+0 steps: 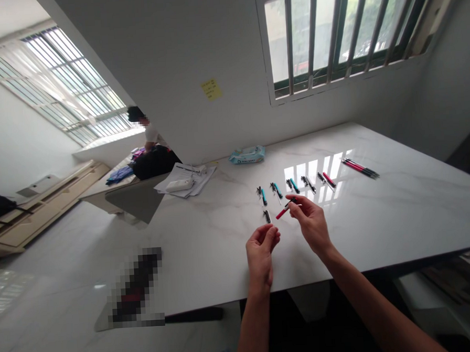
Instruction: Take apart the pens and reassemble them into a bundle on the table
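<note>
Red pen (283,211) pinched in fingertips of right hand (309,225), raised over marble tabletop (383,226). Left hand (261,251) beside it, fingers closed narrow, nothing visible between them; short black pen (267,216) lying just ahead. Loose row of pens (294,185) beyond, teal, black, red. Bundle of pens (359,168) far right. Papers (183,179), wipes packet (247,155), standing person (151,133) well left.

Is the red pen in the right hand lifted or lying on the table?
Lifted: the right hand pinches the red pen between its fingertips, above the marble tabletop.
</note>
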The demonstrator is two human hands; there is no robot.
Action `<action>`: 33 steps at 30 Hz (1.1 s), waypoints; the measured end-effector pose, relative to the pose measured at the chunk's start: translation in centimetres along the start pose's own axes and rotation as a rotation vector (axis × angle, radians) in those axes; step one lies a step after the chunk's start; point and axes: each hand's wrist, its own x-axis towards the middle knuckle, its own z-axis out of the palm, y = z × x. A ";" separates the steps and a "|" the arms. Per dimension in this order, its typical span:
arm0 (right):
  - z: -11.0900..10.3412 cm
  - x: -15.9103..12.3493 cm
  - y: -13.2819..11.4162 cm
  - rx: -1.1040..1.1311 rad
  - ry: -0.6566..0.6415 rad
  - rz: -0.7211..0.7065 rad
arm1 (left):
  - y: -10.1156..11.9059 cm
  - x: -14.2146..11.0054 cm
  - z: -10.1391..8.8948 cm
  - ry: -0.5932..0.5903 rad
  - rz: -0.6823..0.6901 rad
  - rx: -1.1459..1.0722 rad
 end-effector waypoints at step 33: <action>0.2 1.1 3.4 -0.900 -0.460 -0.195 | 1.9 5.2 -2.7 -0.073 0.475 1.310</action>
